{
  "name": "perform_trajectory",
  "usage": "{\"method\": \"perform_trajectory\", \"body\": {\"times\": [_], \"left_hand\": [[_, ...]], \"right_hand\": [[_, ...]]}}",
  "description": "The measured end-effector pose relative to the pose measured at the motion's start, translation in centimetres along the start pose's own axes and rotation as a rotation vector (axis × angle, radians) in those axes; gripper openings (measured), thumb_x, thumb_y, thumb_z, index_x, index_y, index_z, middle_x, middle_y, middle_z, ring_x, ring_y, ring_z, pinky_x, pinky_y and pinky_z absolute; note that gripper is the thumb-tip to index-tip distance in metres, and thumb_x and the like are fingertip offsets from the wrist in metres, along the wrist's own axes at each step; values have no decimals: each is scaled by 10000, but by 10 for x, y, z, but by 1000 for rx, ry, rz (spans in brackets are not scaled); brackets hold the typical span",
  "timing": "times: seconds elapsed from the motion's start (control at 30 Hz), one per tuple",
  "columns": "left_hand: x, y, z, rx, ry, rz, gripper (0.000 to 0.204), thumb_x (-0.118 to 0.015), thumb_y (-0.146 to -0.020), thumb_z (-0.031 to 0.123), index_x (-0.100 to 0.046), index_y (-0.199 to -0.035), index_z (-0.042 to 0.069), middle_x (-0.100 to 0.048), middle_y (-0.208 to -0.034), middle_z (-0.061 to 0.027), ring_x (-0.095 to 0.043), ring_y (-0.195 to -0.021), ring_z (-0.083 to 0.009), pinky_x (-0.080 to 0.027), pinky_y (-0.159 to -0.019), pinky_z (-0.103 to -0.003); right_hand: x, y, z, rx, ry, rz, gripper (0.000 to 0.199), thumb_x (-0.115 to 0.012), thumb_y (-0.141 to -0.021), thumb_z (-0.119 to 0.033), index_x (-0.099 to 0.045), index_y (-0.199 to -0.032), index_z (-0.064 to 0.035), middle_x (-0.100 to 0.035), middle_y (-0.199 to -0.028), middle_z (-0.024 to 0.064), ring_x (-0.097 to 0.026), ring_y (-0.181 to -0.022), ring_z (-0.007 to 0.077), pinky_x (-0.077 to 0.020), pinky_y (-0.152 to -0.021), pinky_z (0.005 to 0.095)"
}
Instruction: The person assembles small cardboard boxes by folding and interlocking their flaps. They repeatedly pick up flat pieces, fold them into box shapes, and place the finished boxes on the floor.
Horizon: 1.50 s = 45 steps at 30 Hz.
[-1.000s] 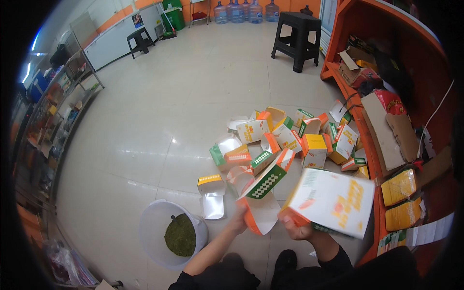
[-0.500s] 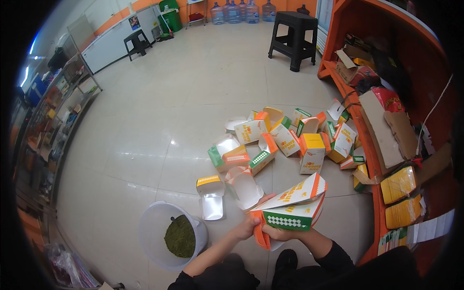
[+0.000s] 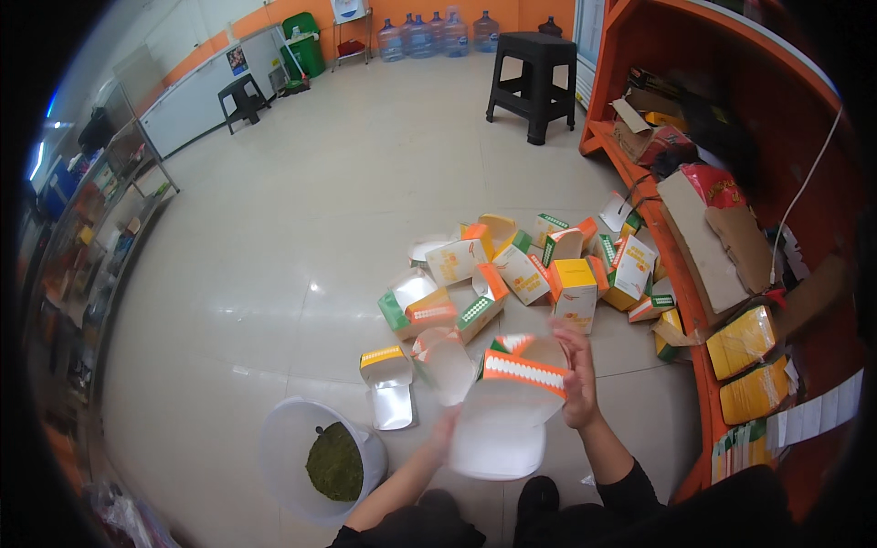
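A white paper food box (image 3: 510, 422) with orange and green bands is held unfolded in front of me, its plain white inside and a rounded flap facing up. My right hand (image 3: 577, 379) grips its right side, the fingers reaching up along the wall. At the left edge, my left hand (image 3: 445, 434) is blurred and holds the box there, its fingers partly hidden. Just beyond stands an open food box (image 3: 445, 370), with a small yellow-banded box (image 3: 387, 388) to its left. Farther off, several formed boxes (image 3: 574, 290) lie in a loose heap.
A pale bucket (image 3: 274, 457) with dark green stuff (image 3: 334, 464) inside stands left of my feet. An orange shelf (image 3: 630, 178) with cardboard and yellow packs (image 3: 742, 342) lines the right side. A black stool (image 3: 533, 82) and water jugs (image 3: 420, 38) are at the back, a glass-sided rack (image 3: 100, 237) at left.
The flat-folded box has been opened out and turned, showing its white inside. My hands have moved apart to its two sides, the right one going up. The view has shifted slightly.
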<state>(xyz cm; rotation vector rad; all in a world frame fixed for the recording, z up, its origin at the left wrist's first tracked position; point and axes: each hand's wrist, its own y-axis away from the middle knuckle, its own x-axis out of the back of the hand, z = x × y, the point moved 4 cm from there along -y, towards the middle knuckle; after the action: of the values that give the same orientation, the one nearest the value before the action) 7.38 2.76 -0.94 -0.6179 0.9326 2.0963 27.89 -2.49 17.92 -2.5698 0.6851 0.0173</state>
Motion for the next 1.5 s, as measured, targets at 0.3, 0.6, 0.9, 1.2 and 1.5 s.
{"method": "perform_trajectory", "body": {"times": [0.3, 0.6, 0.9, 1.2, 1.5], "left_hand": [[-72, 24, 73, -524, -490, -28, 751, -370, -991, 600, -410, -1451, 9, -596, -1223, -140, -587, -1112, -198, -432, -984, -325], [-79, 28, 74, -760, -810, 444, 934, -209, -907, 776, -637, -957, -53, -665, -847, -94, -623, -819, -149, -485, -754, -279], [-37, 10, 56, -603, -509, 457, 661, -300, -1022, 557, -632, -994, -14, -667, -855, -92, -626, -792, -159, -492, -742, -284], [-72, 20, 77, -941, -825, 219, 438, -541, -948, 426, -640, -1039, 10, -649, -1131, -145, -626, -982, -196, -485, -840, -291], [-55, 22, 82, -671, -635, 273, 284, -562, -1006, 258, -655, -936, -1, -668, -1108, -124, -615, -1092, -236, -448, -977, -358]], "right_hand": [[-5, 30, 35, -126, 275, -80, 489, -463, -1015, -439, -658, -975, 8, -637, -881, 88, -635, -809, 173, -505, -677, 292], [-17, 50, 46, -115, 598, -66, 633, -283, -1071, -417, -683, -845, 18, -693, -827, 133, -680, -781, 171, -526, -722, 311], [-17, 57, 79, -483, -165, -246, 599, -415, -1016, -506, -542, -1248, 31, -658, -1108, 107, -633, -1038, 169, -479, -955, 297], [6, 71, 98, -646, -63, 15, 323, -534, -1027, -237, -590, -1207, 26, -686, -1011, 84, -633, -938, 110, -509, -870, 267], [-14, 75, 58, -470, -52, -488, 520, -608, -973, -111, -397, -1446, -61, -560, -1285, 67, -555, -1125, 107, -466, -979, 278]]}}
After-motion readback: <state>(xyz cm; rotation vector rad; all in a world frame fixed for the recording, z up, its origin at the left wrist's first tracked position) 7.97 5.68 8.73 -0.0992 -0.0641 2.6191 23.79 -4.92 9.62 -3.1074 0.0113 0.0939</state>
